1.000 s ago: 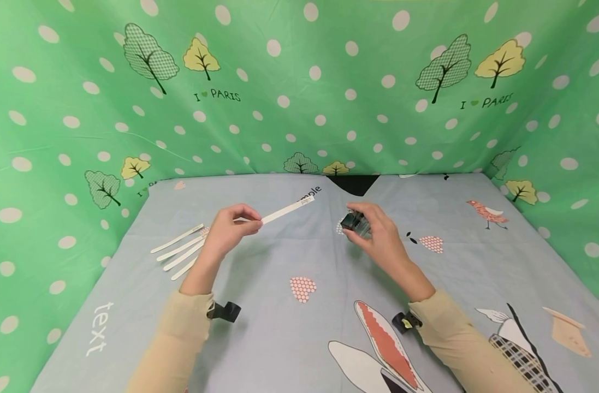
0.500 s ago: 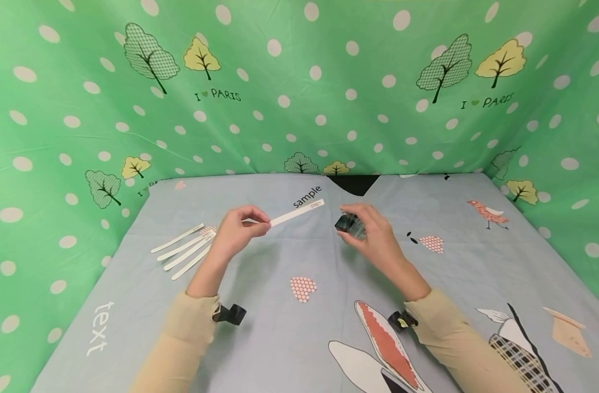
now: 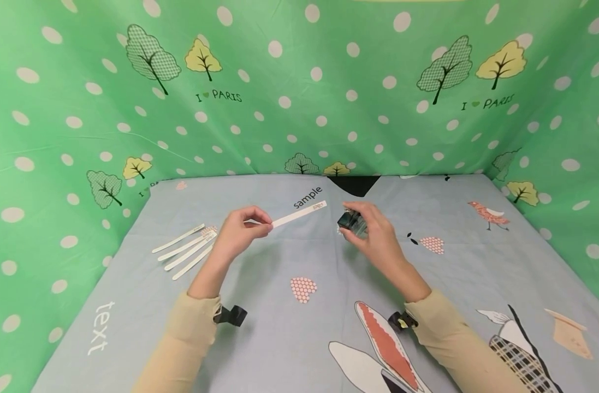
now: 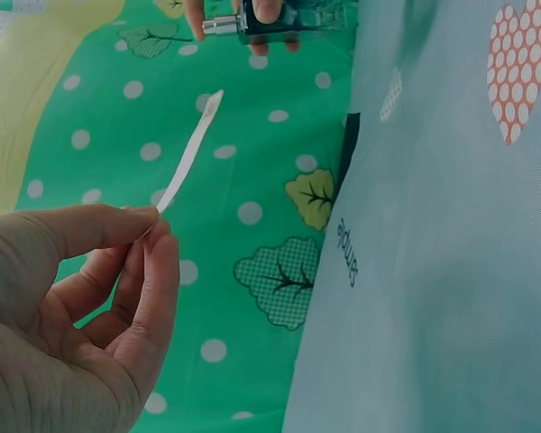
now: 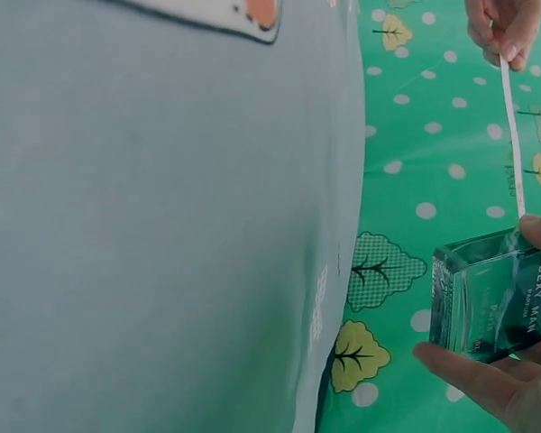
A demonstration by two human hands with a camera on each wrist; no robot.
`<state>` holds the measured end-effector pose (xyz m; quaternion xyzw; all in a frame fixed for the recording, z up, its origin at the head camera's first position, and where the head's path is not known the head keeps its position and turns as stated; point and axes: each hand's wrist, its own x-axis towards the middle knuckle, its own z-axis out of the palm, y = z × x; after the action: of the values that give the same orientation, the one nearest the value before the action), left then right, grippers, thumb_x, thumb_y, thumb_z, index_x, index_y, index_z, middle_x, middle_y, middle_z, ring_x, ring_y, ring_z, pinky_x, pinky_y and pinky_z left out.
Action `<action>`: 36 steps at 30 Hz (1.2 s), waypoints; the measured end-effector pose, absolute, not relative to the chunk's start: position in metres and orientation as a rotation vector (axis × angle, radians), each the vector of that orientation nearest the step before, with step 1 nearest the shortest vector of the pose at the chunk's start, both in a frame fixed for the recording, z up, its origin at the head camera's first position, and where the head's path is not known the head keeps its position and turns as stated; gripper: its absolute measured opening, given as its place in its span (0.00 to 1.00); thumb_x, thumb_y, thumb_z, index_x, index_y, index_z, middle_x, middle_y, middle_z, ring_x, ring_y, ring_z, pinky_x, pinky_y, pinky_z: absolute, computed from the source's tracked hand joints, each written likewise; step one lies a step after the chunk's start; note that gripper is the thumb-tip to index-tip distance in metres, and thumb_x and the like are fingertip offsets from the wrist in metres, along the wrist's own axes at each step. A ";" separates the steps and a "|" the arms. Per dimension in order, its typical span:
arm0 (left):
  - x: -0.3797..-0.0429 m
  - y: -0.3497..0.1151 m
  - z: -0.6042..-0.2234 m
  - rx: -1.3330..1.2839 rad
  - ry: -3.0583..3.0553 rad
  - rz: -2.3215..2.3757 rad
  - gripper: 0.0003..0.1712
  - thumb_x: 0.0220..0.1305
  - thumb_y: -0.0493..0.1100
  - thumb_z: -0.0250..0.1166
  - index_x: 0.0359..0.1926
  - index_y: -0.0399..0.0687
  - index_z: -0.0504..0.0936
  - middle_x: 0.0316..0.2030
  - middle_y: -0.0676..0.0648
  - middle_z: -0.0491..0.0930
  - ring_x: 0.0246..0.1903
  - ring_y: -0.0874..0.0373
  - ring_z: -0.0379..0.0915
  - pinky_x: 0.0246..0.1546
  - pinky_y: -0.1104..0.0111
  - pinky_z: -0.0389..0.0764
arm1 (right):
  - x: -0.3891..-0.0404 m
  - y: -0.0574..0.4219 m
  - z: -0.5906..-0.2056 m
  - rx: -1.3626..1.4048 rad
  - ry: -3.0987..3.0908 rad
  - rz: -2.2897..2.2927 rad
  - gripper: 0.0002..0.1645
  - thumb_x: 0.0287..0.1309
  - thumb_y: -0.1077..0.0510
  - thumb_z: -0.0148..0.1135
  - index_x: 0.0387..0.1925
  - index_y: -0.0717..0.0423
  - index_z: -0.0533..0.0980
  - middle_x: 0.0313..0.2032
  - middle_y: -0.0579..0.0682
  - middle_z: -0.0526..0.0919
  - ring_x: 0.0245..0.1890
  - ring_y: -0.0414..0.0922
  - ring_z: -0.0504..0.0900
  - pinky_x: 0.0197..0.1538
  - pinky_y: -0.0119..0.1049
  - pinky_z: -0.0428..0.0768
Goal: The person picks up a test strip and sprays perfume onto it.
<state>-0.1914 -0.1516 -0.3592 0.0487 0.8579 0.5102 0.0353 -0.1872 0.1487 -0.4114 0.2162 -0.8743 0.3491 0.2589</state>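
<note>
My left hand [image 3: 242, 229] pinches one end of a white paper test strip [image 3: 300, 214] between thumb and fingertips, above the table. The strip's free, printed end points right. In the left wrist view the strip [image 4: 189, 158] bends slightly. Facing it across a small gap, my right hand [image 3: 381, 234] grips a dark green glass perfume bottle [image 3: 350, 221]. Lettering shows on the bottle [image 5: 496, 293] in the right wrist view. The metal spray nozzle [image 4: 221, 25] is bare in the left wrist view, with a fingertip beside it.
Several more white strips [image 3: 183, 251] lie fanned out on the table at the left, partly behind my left wrist. A grey printed cloth [image 3: 279, 338] covers the table. Green dotted curtains [image 3: 279, 131] stand behind it and at both sides.
My left hand has moved a little to the right with the strip, bringing its tip closer to the bottle. The right hand has shifted slightly left. Over the last half second both barely move.
</note>
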 end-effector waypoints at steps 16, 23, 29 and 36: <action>-0.188 -0.168 -0.361 0.116 2.684 1.536 0.07 0.63 0.37 0.67 0.41 0.39 0.83 0.42 0.41 0.84 0.38 0.57 0.85 0.46 0.65 0.82 | -0.186 0.157 -0.415 0.557 -2.406 0.971 0.34 0.55 0.58 0.74 0.63 0.46 0.71 0.56 0.56 0.78 0.46 0.53 0.83 0.33 0.45 0.84; -0.185 -0.179 -0.361 0.094 2.673 1.546 0.10 0.63 0.38 0.67 0.43 0.37 0.83 0.42 0.41 0.84 0.38 0.61 0.85 0.44 0.69 0.82 | -0.185 0.158 -0.416 0.559 -2.411 0.979 0.34 0.56 0.58 0.73 0.63 0.47 0.70 0.56 0.57 0.78 0.45 0.54 0.82 0.33 0.45 0.83; -0.183 -0.188 -0.362 0.065 2.664 1.567 0.10 0.63 0.38 0.67 0.43 0.35 0.82 0.40 0.43 0.83 0.38 0.59 0.84 0.43 0.71 0.81 | -0.185 0.160 -0.416 0.556 -2.430 0.970 0.35 0.58 0.58 0.71 0.64 0.47 0.68 0.55 0.58 0.76 0.41 0.51 0.80 0.33 0.41 0.80; -0.179 -0.198 -0.361 0.035 2.664 1.564 0.11 0.64 0.39 0.67 0.44 0.36 0.82 0.41 0.44 0.83 0.39 0.60 0.84 0.43 0.73 0.82 | -0.185 0.160 -0.417 0.564 -2.429 0.977 0.34 0.58 0.58 0.71 0.65 0.48 0.68 0.56 0.58 0.76 0.44 0.53 0.80 0.35 0.43 0.83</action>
<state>-0.1790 -0.1978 -0.3611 0.0113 0.8620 0.5061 0.0259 -0.1849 0.1599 -0.4170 0.2050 -0.8827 0.3550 0.2297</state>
